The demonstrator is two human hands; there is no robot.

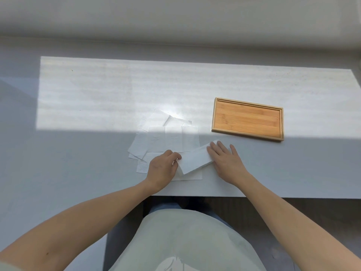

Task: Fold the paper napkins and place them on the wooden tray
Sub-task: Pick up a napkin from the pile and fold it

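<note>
A folded white paper napkin [195,160] lies as a narrow strip, slanted, near the table's front edge. My left hand [163,168] pinches its left end between thumb and fingers. My right hand [226,160] lies flat with fingers spread, pressing the strip's right end. Several unfolded napkins [166,137] lie overlapping in a loose pile just behind and left of the strip; one more flat sheet lies under the strip. The wooden tray [214,116], rectangular with a low rim, sits to the back right with nothing in it.
The white table [97,90] has a bright patch of sunlight across its middle; its front edge runs just below my wrists. A wall stands behind the table. My lap and a pale shirt fill the bottom of the view.
</note>
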